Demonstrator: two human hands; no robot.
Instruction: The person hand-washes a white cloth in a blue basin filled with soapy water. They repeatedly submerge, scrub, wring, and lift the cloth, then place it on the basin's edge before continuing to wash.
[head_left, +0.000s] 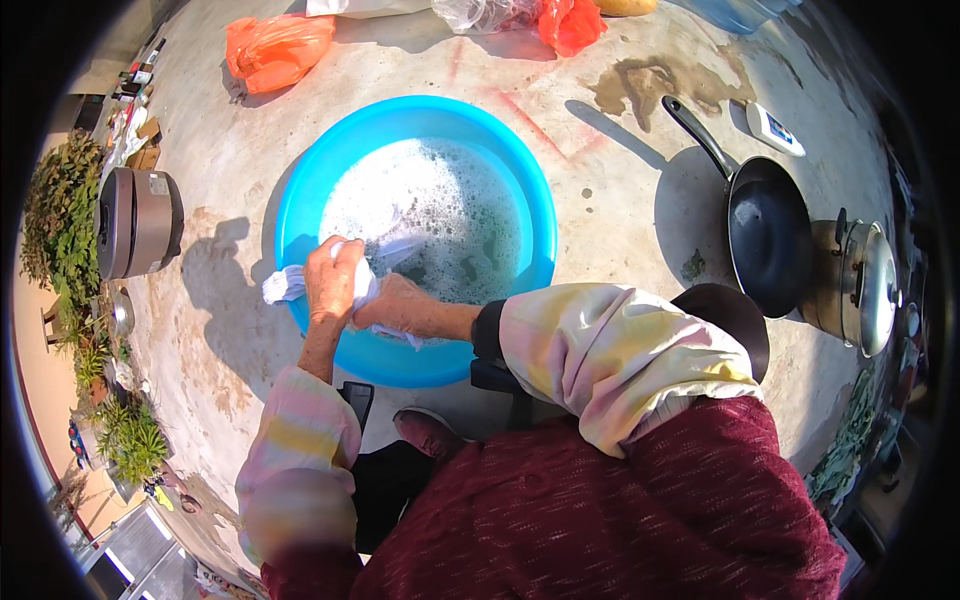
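A wide blue plastic basin (352, 139) stands on the concrete in front of me, holding sudsy water (450, 202). Over its near left rim, my left hand (331, 281) grips a white cloth (365, 283). My right hand (397, 306) clasps the same cloth just to the right, close against the left one. One ribbed end of the cloth sticks out to the left past the rim, and a thin part trails toward the suds. What lies inside my fists is hidden.
A black frying pan (769, 232) leans against a lidded metal pot (847, 285) at the right, near a white bottle (775, 129). At the left sits a brown rice cooker (141, 223). Orange plastic bags (279, 51) lie beyond the basin. My shoe (429, 433) is close to its near side.
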